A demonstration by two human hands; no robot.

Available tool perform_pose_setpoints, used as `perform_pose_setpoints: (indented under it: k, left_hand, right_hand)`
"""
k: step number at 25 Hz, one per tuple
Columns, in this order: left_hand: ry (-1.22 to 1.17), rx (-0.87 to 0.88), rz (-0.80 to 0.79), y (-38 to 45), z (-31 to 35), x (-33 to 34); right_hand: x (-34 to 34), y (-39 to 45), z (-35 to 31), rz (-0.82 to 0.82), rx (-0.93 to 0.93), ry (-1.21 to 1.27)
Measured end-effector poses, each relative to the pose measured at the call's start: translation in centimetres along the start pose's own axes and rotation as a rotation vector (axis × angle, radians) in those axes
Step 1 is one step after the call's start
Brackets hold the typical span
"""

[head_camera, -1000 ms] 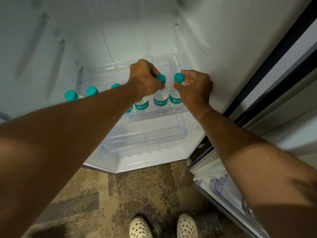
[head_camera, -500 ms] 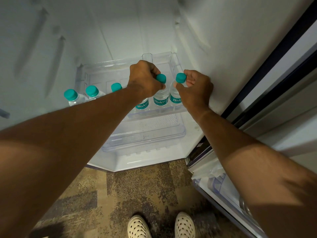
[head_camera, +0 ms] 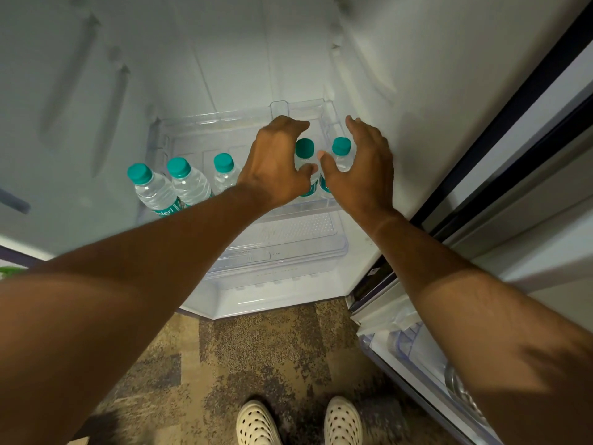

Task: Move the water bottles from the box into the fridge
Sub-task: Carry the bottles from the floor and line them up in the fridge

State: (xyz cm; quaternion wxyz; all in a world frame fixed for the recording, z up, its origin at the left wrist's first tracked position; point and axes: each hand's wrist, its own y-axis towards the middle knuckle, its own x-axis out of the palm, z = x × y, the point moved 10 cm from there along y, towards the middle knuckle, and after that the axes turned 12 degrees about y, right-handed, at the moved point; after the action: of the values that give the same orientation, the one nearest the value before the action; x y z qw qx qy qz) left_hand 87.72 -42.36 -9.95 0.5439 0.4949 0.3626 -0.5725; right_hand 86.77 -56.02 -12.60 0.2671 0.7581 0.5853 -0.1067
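Observation:
Several clear water bottles with teal caps stand in a row in the clear fridge tray (head_camera: 224, 118). Three stand at the left (head_camera: 139, 173), (head_camera: 178, 167), (head_camera: 223, 162). Two more stand at the right end, one bottle (head_camera: 304, 148) between my hands and the rightmost bottle (head_camera: 341, 146) by the fridge wall. My left hand (head_camera: 276, 162) hovers over the tray with fingers spread, its thumb beside the middle bottle. My right hand (head_camera: 359, 168) is spread around the rightmost bottle without gripping it. The box is out of sight.
A clear lower drawer (head_camera: 288, 248) sits under the tray. The white fridge wall (head_camera: 417, 91) rises close on the right, with clear bins (head_camera: 410, 342) at the lower right. Patterned carpet (head_camera: 256, 354) and my white shoes (head_camera: 341, 419) are below.
Both hands have let go of the bottle caps they pinched and have spread their fingers. The two bottles now stand in the tray on their own.

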Motion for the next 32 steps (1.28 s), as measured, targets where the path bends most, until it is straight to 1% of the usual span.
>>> perform_pose_setpoints:
  k: [1, 5, 8, 14, 22, 27, 32]
  left_hand:
    - [0.058, 0.031, 0.010, -0.5, 0.1, 0.0]
    - [0.249, 0.036, 0.025, -2.7, -1.4, -0.2]
    - [0.393, 0.045, 0.023, -4.9, -2.7, -0.4]
    - [0.408, -0.040, 0.053, -10.6, -6.2, -1.6]
    - [0.382, -0.178, 0.005, -19.0, -11.3, -2.8]
    - [0.341, -0.295, 0.004, -27.6, -15.9, -3.9]
    - [0.351, -0.427, -0.015, -40.1, -20.2, -5.2]
  right_hand:
    - [0.3, -0.1, -0.3, -0.024, -0.031, -0.046]
    - [1.3, -1.1, -1.9, -0.088, -0.157, -0.222]
    - [2.2, -2.4, -3.2, -0.136, -0.215, -0.286]
    - [4.4, -5.5, -6.8, -0.209, -0.351, -0.297]
    - [9.6, -13.0, -11.5, -0.358, -0.478, -0.237]
    - [13.6, -20.3, -14.6, -0.490, -0.521, -0.231]
    - [17.0, -30.9, -19.4, -0.609, -0.608, -0.205]
